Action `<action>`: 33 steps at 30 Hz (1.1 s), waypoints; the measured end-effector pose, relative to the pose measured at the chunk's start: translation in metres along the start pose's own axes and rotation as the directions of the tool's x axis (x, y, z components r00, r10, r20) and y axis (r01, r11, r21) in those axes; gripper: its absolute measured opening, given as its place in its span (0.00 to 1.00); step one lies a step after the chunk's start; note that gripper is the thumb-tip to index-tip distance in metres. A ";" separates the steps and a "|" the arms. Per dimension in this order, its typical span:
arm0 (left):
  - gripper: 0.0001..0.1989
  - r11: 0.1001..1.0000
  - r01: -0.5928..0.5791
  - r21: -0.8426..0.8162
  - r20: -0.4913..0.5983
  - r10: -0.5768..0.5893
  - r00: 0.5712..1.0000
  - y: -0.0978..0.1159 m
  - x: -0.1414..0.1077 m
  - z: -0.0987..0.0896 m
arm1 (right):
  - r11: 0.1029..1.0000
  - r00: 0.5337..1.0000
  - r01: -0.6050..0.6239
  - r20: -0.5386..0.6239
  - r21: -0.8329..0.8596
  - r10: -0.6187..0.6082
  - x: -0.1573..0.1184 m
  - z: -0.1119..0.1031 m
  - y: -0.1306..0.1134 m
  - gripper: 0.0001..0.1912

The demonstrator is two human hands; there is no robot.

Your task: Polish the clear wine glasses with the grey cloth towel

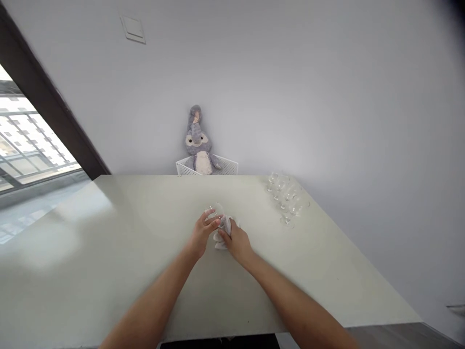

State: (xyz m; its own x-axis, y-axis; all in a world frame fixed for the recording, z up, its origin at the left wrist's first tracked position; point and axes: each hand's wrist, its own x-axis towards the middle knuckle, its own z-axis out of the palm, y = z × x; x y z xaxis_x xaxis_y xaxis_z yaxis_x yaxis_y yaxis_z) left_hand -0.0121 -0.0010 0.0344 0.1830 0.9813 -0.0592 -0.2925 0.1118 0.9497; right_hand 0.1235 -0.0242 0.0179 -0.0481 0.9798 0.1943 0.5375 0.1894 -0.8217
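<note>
Clear wineglass [215, 209] is held over the middle of the counter [109, 252], its transparent shape barely standing out against the pale surface. It is gripped by the curled fingers [209, 219] of the left hand [200, 235], which is closed around the glass. A bunched white cloth [222, 238] is pressed against the lower part of the glass by the right hand [237, 241], which is closed over the fabric. How far the glass is wrapped by the cloth cannot be told, since that area is hidden where the hands meet. Both bare forearms are seen reaching in from the bottom of the view. Off to the right, near the far corner of the counter, a cluster of small clear stemmed glasses [285, 198] is set close together, well apart from the hands. Beyond the far edge of the counter, a grey plush rabbit [196, 143] with a white belly is seated in a white perforated basket [225, 167], against a pale grey wall [327, 97]. A small square wall panel [132, 29] is fixed higher up. At the left, a dark window frame [54, 102] borders a window [29, 140] through which pale buildings are seen, and daylight is reflected on the counter's left side.
</note>
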 end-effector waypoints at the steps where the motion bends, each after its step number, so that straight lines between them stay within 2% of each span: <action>1: 0.26 1.000 -0.003 -0.022 -0.031 0.003 1.000 -0.002 0.001 -0.001 | 0.995 0.998 0.046 -0.028 -0.091 -0.049 -0.002 0.000 -0.001 0.22; 3: 0.25 0.997 -0.001 -0.073 -0.068 -0.004 0.998 -0.003 0.004 -0.002 | 0.967 0.983 0.177 -0.021 -0.183 -0.184 -0.006 0.000 -0.004 0.23; 5: 0.24 0.994 0.003 -0.110 -0.085 -0.012 0.996 -0.003 0.006 -0.004 | 0.936 0.953 0.298 0.005 -0.188 -0.303 -0.009 0.000 -0.006 0.19; 7: 0.24 0.992 -0.016 -0.128 -0.113 0.001 0.994 -0.003 0.007 -0.004 | 0.927 0.937 0.344 -0.009 -0.152 -0.349 -0.010 0.000 -0.007 0.15; 8: 0.24 0.991 -0.033 -0.131 -0.131 0.016 0.991 -0.003 0.007 -0.003 | 0.939 0.944 0.323 -0.033 -0.122 -0.329 -0.009 0.000 -0.006 0.14; 10: 0.26 0.989 -0.084 -0.124 -0.152 0.065 0.986 -0.004 0.005 0.000 | 0.979 0.976 0.202 -0.086 -0.015 -0.202 -0.006 0.001 -0.004 0.11; 12: 0.28 0.984 -0.137 -0.110 -0.128 0.122 0.984 -0.006 0.001 0.004 | 0.990 0.994 0.058 -0.095 0.130 -0.046 0.000 0.001 0.000 0.11; 14: 0.32 0.981 -0.168 -0.101 -0.048 0.164 0.985 -0.006 -0.002 0.007 | 0.966 1.000 -0.006 -0.015 0.257 0.010 0.007 -0.001 0.004 0.11; 16: 0.34 0.981 -0.165 -0.102 0.075 0.173 0.982 -0.003 -0.004 0.006 | 0.926 0.992 -0.035 0.129 0.377 -0.015 0.012 -0.006 0.007 0.09; 18: 0.34 0.986 -0.119 -0.114 0.227 0.143 0.963 0.003 -0.007 0.004 | 0.848 0.943 -0.135 0.330 0.513 -0.050 0.011 -0.012 0.008 0.08; 20: 0.34 0.989 -0.041 -0.143 0.363 0.091 0.927 0.010 -0.010 0.001 | 0.717 0.858 -0.299 0.506 0.630 -0.087 0.006 -0.015 0.008 0.09; 22: 0.34 0.983 0.038 -0.178 0.446 0.046 0.894 0.017 -0.013 -0.002 | 0.577 0.793 -0.436 0.598 0.690 -0.116 0.000 -0.015 0.005 0.10; 24: 0.34 0.977 0.071 -0.199 0.461 0.029 0.887 0.021 -0.014 -0.004 | 0.520 0.766 -0.483 0.628 0.704 -0.138 -0.004 -0.014 0.002 0.10; 26: 0.32 0.980 0.049 -0.195 0.405 0.035 0.913 0.021 -0.012 -0.005 | 0.602 0.762 -0.439 0.632 0.667 -0.145 -0.003 -0.014 -0.001 0.08; 27: 0.30 0.982 0.022 -0.186 0.351 0.046 0.935 0.019 -0.010 -0.005 | 0.686 0.785 -0.370 0.606 0.626 -0.129 -0.001 -0.015 -0.002 0.08; 28: 0.29 0.984 -0.011 -0.178 0.280 0.062 0.958 0.016 -0.007 -0.005 | 0.788 0.827 -0.273 0.553 0.552 -0.101 0.002 -0.015 -0.003 0.08; 30: 0.26 0.983 -0.078 -0.164 0.122 0.099 0.988 0.009 -0.001 -0.004 | 0.964 0.936 -0.049 0.348 0.261 -0.047 0.006 -0.016 -0.004 0.08; 31: 0.26 0.981 -0.106 -0.164 0.051 0.115 0.992 0.005 0.001 -0.003 | 0.997 0.973 0.038 0.224 0.065 -0.052 0.008 -0.015 -0.004 0.10; 33: 0.25 0.972 -0.146 -0.183 -0.056 0.138 0.989 -0.001 0.003 0.000 | 0.952 0.991 0.133 0.053 -0.276 -0.123 0.008 -0.012 -0.004 0.12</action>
State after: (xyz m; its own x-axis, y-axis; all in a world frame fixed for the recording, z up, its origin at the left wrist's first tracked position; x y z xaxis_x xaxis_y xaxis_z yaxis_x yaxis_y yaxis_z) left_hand -0.0115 0.0021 0.0328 0.0879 0.9946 0.0555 -0.4827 -0.0062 0.8758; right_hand 0.1306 -0.0178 0.0289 -0.1584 0.9511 0.2650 0.7375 0.2925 -0.6087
